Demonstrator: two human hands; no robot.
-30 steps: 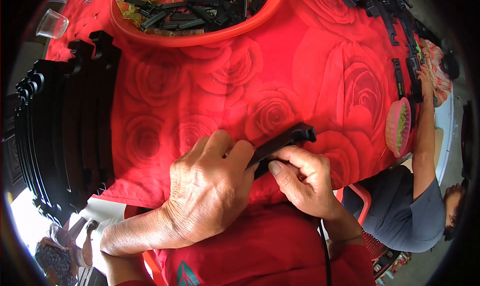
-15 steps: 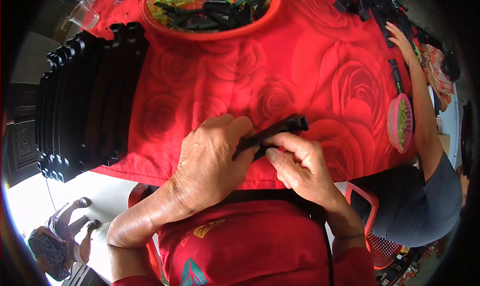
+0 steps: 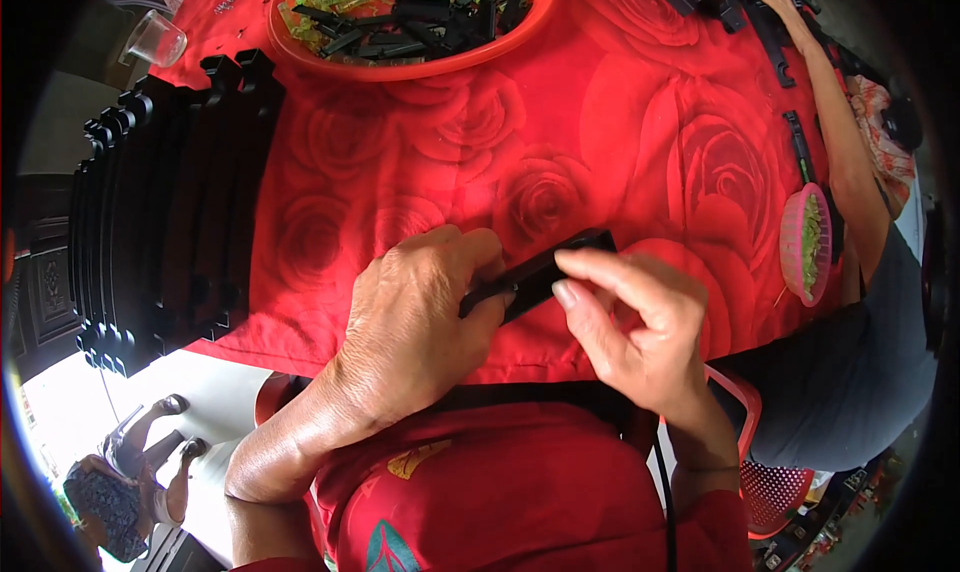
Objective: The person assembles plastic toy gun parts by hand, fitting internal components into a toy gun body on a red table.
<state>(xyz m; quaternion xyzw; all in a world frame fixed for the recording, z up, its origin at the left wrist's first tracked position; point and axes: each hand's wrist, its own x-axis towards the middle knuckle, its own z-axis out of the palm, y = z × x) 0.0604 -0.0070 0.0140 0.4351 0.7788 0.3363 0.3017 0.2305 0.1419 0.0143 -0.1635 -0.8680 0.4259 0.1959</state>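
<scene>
a left hand (image 3: 422, 317) grips a black part (image 3: 532, 282) above a red tablecloth (image 3: 400, 152). the half-curled right hand (image 3: 645, 322) meets its edge, grip unclear.

The right hand (image 3: 645, 322) has shifted rightward along the black part (image 3: 535, 279); a co-worker's hand (image 3: 782, 8) has reached farther away.

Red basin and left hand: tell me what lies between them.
In the head view, only the rose-patterned tablecloth shows between the red basin and the left hand.
</scene>
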